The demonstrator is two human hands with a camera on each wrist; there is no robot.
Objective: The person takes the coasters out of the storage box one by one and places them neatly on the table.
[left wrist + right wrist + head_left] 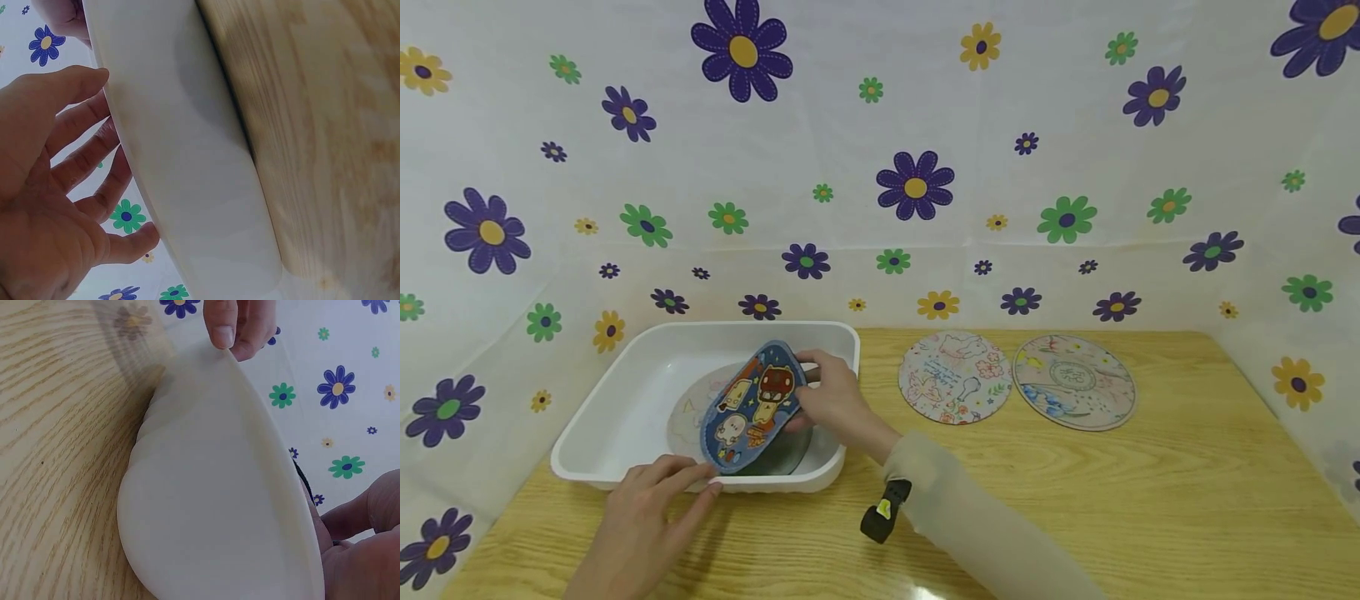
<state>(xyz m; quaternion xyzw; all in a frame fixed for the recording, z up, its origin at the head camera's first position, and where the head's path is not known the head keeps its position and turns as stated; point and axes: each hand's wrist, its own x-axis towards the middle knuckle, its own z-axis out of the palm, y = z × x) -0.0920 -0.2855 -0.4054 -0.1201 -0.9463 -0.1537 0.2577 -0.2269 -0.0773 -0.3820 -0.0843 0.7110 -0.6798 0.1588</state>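
Blue mat (751,410) tilted; right hand (837,397) grips its right edge

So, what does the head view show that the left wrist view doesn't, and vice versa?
Only the head view: the blue mat held by the right hand, the left round mat and right round mat on the table, and the inside of the white basin.
Only the left wrist view: the palm of the left hand.
Both: that hand, the basin, the table, the flowered cloth.

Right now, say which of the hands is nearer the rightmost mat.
Right. The right hand is left of the rightmost mat; the left hand, at the tub's rim, farther left.
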